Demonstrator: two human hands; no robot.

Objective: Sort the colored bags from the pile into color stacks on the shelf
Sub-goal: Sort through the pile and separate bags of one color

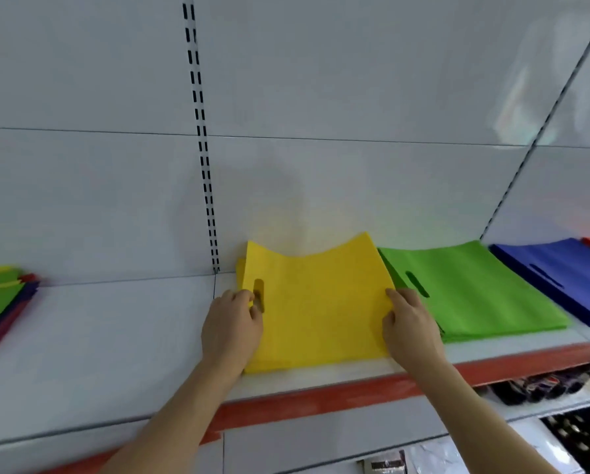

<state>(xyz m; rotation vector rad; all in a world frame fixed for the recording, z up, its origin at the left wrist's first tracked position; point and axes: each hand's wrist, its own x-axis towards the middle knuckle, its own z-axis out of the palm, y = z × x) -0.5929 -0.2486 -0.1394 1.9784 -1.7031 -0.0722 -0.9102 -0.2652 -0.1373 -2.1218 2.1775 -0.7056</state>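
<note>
Shelf (122, 354), white with red front edge, before white wall (321, 80).

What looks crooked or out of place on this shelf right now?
The top yellow bag, held at both sides by the left hand and right hand, bows up at its far edge, not flat. The green stack looks tidy.

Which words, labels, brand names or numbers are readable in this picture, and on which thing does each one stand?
No text can be read anywhere.
Yellow bag, green stack, blue stack: plain, no print visible.
Red shelf edge strip: no price tag or label visible.
Packaged goods on the lower shelf: some print may be there, but it is too blurred to read.
Item at the bottom edge: too blurred to read.
</note>
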